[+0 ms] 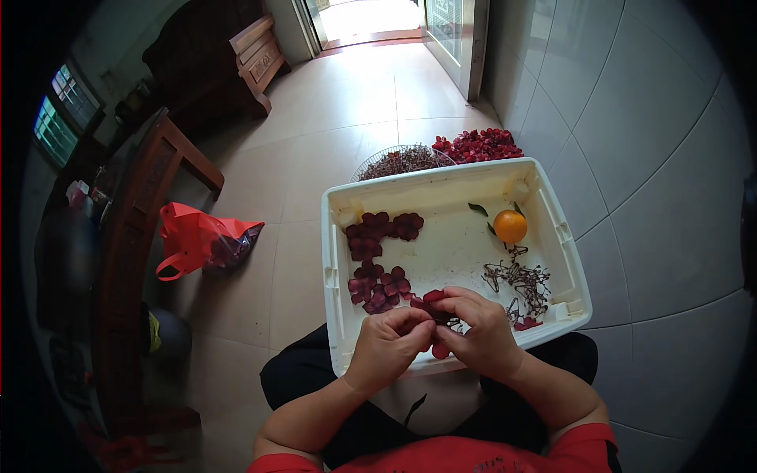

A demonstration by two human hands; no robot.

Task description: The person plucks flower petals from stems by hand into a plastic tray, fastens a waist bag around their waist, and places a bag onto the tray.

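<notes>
Over the near side of a white plastic tub [337, 260], my left hand [392, 344] and my right hand [482, 333] meet with fingers closed. Between them they pinch a dark red artificial flower [431, 306], partly covered by the fingers. Thin stem-like bits show beside my right fingertips. To the left inside the tub lie several flat, dark red flower pieces [394, 281]. A tangle of thin brown stem pieces [527, 285] rests at the right. Behind the tangle sits an orange [509, 226] with green leaves around it.
Beyond the tub stand a wire basket of brown stems [404, 161] and a heap of red flowers [479, 145]. A red bag [201, 239] lies on the tiled floor to the left, near a wooden table [150, 189]. A tiled wall [583, 110] runs along the right.
</notes>
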